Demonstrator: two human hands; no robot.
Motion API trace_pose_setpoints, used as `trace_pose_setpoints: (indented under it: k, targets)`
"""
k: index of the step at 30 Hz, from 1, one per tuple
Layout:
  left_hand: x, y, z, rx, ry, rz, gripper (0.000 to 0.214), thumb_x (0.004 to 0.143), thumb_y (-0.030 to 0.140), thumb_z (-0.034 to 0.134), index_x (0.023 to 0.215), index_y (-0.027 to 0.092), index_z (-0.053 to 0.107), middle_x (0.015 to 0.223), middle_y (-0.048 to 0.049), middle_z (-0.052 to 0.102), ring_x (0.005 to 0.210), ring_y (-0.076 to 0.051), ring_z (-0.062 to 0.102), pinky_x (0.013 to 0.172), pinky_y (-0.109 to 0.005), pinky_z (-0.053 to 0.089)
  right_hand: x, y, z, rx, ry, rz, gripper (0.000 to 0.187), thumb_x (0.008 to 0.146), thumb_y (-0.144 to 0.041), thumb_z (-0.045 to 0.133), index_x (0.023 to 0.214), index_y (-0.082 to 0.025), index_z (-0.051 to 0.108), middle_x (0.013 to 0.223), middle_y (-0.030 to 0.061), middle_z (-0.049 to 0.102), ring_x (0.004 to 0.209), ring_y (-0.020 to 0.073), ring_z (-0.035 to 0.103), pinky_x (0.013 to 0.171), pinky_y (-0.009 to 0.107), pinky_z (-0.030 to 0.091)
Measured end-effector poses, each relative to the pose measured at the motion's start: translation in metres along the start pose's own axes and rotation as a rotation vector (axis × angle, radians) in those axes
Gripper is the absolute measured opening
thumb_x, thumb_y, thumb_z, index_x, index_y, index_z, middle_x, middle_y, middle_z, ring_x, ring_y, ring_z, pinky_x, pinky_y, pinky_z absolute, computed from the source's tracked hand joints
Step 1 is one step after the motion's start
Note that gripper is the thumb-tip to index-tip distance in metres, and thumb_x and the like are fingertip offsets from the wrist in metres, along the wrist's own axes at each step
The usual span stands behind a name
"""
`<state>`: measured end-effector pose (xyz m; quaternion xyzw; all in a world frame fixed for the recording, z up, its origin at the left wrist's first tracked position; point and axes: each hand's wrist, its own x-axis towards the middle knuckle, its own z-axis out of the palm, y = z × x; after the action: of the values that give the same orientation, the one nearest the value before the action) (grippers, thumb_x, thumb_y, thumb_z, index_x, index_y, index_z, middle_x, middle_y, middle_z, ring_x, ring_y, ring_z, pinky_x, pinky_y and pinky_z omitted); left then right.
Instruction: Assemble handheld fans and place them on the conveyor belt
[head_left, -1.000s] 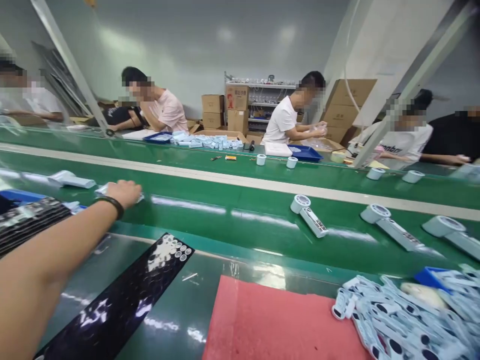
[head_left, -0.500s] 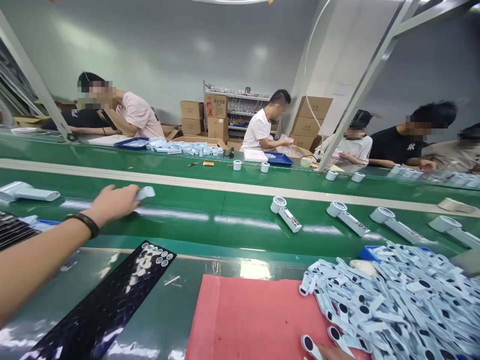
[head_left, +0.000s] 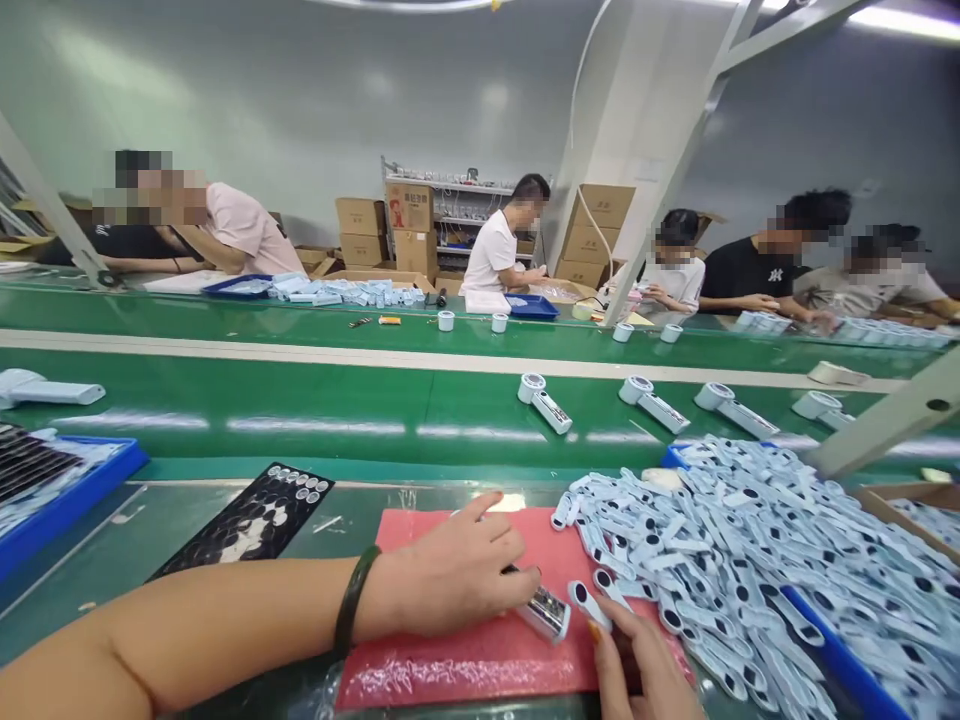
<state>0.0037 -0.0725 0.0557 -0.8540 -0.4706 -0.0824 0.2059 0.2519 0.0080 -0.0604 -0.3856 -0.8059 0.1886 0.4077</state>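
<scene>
My left hand [head_left: 450, 575] lies over the red mat with its fingers closed around a light-blue handheld device. The device's handle [head_left: 549, 612] sticks out to the right, its inner parts exposed; the hand hides most of the rest. Close by on the right, my right hand [head_left: 649, 665] pinches a slim light-blue cover [head_left: 587, 604] with a dark round spot at its end. Another such cover [head_left: 609, 584] shows just beyond those fingers. A large heap of covers [head_left: 720, 540] spreads to the right of the mat.
Beneath both hands lies the red mat [head_left: 420, 655]. A black sticker sheet [head_left: 259, 515] is left of it, near a blue tray [head_left: 120, 470]. Several devices [head_left: 551, 410] lie on the green conveyor [head_left: 337, 400]. A slanted post [head_left: 892, 420] rises at right. Several people sit opposite.
My left hand has come from the conveyor at left to the mat, bringing the device. My right hand has come further into view with a cover. The view has shifted right.
</scene>
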Motion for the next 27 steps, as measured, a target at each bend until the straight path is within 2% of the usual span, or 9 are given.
trace_pose_setpoints:
  k: [4,6,8,10,14,17,20,24,27]
  targets:
    - [-0.011,-0.012,0.001,-0.240,-0.180,-0.146,0.029,0.088,0.031,0.076,0.112,0.021,0.063,0.097,-0.0066,0.062,0.093,-0.027,0.058,0.099,-0.052,0.047,0.010,-0.018,-0.020,0.042,-0.036,-0.052,0.020,0.104,-0.033,0.051,0.114,-0.022,0.065,0.103,0.0061,0.074,0.089,0.0218,0.071,0.074,0.032,0.055]
    - [-0.017,-0.023,0.001,-0.364,-0.229,-0.199,0.030,0.093,0.033,0.071,0.119,0.021,0.061,0.110,-0.0094,0.062,0.100,-0.028,0.058,0.090,-0.046,0.050,0.019,-0.037,-0.027,0.072,-0.051,-0.021,0.017,0.104,-0.029,0.051,0.112,-0.023,0.064,0.098,0.0048,0.071,0.084,0.0202,0.067,0.073,0.031,0.052]
    - [-0.020,-0.029,0.003,-0.464,-0.219,-0.218,0.029,0.099,0.036,0.061,0.124,0.022,0.058,0.116,-0.0106,0.060,0.104,-0.028,0.057,0.089,-0.043,0.050,0.029,-0.057,-0.027,0.083,-0.104,-0.009,0.015,0.103,-0.027,0.050,0.110,-0.023,0.063,0.092,0.0031,0.067,0.078,0.0192,0.063,0.070,0.031,0.048]
    - [-0.019,-0.031,0.006,-0.533,-0.184,-0.227,0.027,0.103,0.039,0.054,0.123,0.021,0.057,0.116,-0.0103,0.060,0.106,-0.028,0.055,0.091,-0.044,0.048,0.039,-0.076,-0.024,0.052,-0.154,-0.060,0.015,0.103,-0.026,0.050,0.109,-0.022,0.063,0.090,0.0034,0.065,0.079,0.0204,0.060,0.071,0.033,0.045]
    - [-0.014,-0.030,0.011,-0.657,-0.096,-0.235,0.020,0.102,0.036,0.057,0.118,0.024,0.059,0.119,-0.0064,0.062,0.118,-0.026,0.052,0.102,-0.042,0.044,0.050,-0.099,-0.009,-0.113,-0.220,-0.206,0.017,0.104,-0.026,0.047,0.106,-0.019,0.063,0.089,0.0053,0.064,0.083,0.0237,0.058,0.073,0.036,0.040]
    - [-0.013,-0.030,0.012,-0.748,-0.023,-0.234,0.019,0.101,0.031,0.060,0.118,0.025,0.058,0.120,-0.0035,0.064,0.120,-0.022,0.052,0.106,-0.040,0.042,0.053,-0.105,-0.003,-0.189,-0.255,-0.226,0.017,0.104,-0.026,0.048,0.103,-0.020,0.064,0.088,0.0051,0.062,0.082,0.0241,0.057,0.071,0.036,0.038]
    - [-0.013,-0.028,0.012,-0.785,0.024,-0.252,0.013,0.102,0.026,0.056,0.115,0.025,0.061,0.114,-0.0028,0.065,0.110,-0.021,0.055,0.097,-0.039,0.045,0.055,-0.103,-0.006,-0.145,-0.302,-0.188,0.017,0.104,-0.027,0.050,0.104,-0.021,0.066,0.089,0.0045,0.062,0.083,0.0236,0.057,0.072,0.036,0.039]
    - [-0.013,-0.023,0.011,-0.780,-0.015,-0.314,0.012,0.103,0.024,0.052,0.105,0.023,0.065,0.101,-0.0034,0.065,0.097,-0.021,0.056,0.081,-0.036,0.046,0.056,-0.095,-0.008,0.092,-0.324,-0.070,0.016,0.103,-0.029,0.058,0.112,-0.026,0.070,0.103,0.0049,0.065,0.095,0.0226,0.060,0.082,0.037,0.045]
    - [-0.012,-0.021,0.010,-0.775,-0.040,-0.355,0.012,0.102,0.023,0.054,0.101,0.023,0.066,0.098,-0.0034,0.065,0.095,-0.021,0.056,0.078,-0.035,0.047,0.055,-0.087,-0.001,0.329,-0.310,0.033,0.015,0.101,-0.021,0.058,0.105,-0.025,0.072,0.108,0.0033,0.069,0.102,0.0201,0.062,0.090,0.037,0.048]
